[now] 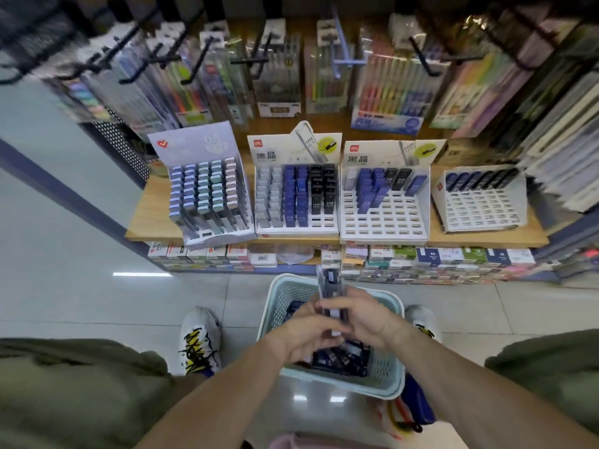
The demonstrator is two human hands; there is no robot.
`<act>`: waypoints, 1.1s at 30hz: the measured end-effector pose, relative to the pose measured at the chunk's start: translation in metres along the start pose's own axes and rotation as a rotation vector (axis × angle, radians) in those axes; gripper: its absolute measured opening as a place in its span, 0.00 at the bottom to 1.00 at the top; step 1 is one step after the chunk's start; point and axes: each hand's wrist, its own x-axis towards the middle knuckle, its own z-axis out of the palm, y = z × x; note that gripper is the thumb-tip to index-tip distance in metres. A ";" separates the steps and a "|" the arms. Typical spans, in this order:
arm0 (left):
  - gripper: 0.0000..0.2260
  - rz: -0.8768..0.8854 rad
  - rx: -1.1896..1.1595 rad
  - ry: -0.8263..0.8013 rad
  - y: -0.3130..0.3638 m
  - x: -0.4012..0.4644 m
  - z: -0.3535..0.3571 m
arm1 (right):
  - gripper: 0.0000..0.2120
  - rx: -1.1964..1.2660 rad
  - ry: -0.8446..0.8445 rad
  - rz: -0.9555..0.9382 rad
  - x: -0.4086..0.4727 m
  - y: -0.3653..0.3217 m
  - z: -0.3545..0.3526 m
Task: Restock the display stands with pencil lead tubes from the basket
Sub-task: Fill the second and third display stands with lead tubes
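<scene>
Both hands meet over the basket (385, 380); the right hand (366, 314) pinches a bundle of lead tubes (329, 286), the left hand (306, 335) curls round its lower end; the bundle's long axis points ahead at the half-empty stand (385, 218) (slightly nearer the right hand).

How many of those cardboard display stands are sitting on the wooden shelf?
4, in a row: pastel-tube stand at left, nearly full white stand, half-empty white stand, and mostly empty white stand at right.
</scene>
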 end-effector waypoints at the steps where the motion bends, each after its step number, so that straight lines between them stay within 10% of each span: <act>1: 0.23 0.034 0.019 0.027 0.008 -0.006 0.004 | 0.20 -0.047 0.010 -0.051 -0.006 -0.007 0.007; 15: 0.16 0.407 0.060 -0.017 0.140 -0.117 0.060 | 0.07 -0.668 0.143 -0.624 -0.099 -0.149 0.080; 28: 0.10 0.361 0.209 0.041 0.160 -0.117 0.060 | 0.20 -0.454 -0.073 -0.360 -0.092 -0.183 0.075; 33: 0.10 0.367 0.270 0.133 0.168 -0.107 0.052 | 0.12 -0.576 -0.076 -0.539 -0.081 -0.215 0.071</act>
